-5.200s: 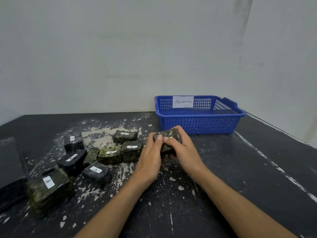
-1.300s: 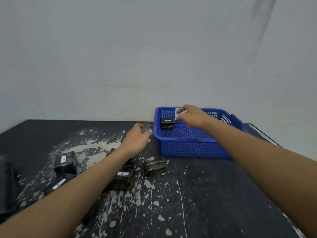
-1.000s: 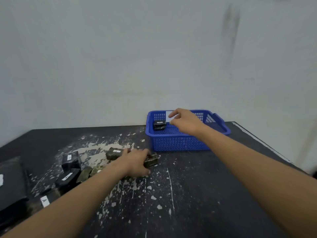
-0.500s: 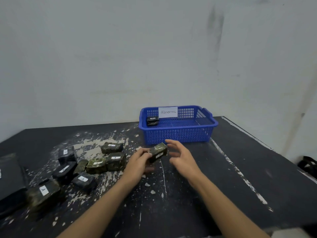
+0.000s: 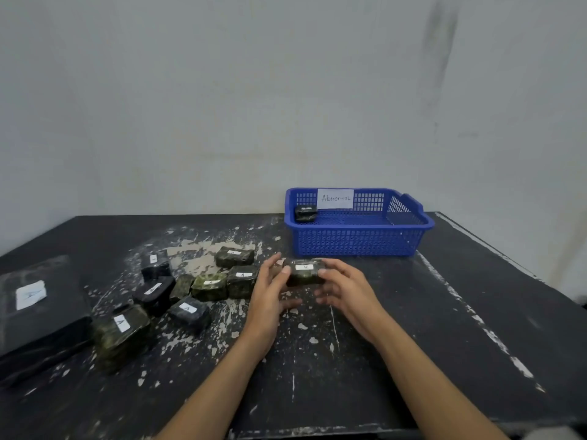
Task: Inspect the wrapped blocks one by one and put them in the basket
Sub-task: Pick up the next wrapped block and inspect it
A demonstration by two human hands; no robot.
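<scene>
Left grip (image 5: 270,293): grasping the left end of the held block (image 5: 301,277), thumb on top, fingers reaching behind it.
Right grip (image 5: 349,290): grasping the right end of the same block, fingertips curled on its edge.
Held block: seemingly lifted just clear of the worktop (image 5: 444,312), near its middle and in front of the basket (image 5: 355,242); its white label (image 5: 304,267) faces up.
Basket: at the far edge, toward the right corner, with a paper sign (image 5: 335,198) reading "Abnormal" on its back wall. One block in the basket (image 5: 305,213) sits in its far left corner.
Loose blocks (image 5: 209,284): clustered left of my left grip, toward the left edge, near a flat black pack (image 5: 35,312).
Step, as I judge it: checking this block; most of the pile waits.
Risk, slip: the wrap looks glossy and I hold only the ends, so turning the block could let it slide out onto the worktop.
Risk, missed fault: only the top face shows; if I skip the underside, damage there goes unseen.
Risk, carry: the basket's near wall stands in the way; too low a carry would strike the rim.
Risk, forearm: my left forearm passes near the loose blocks; a wide swing could scatter them.
</scene>
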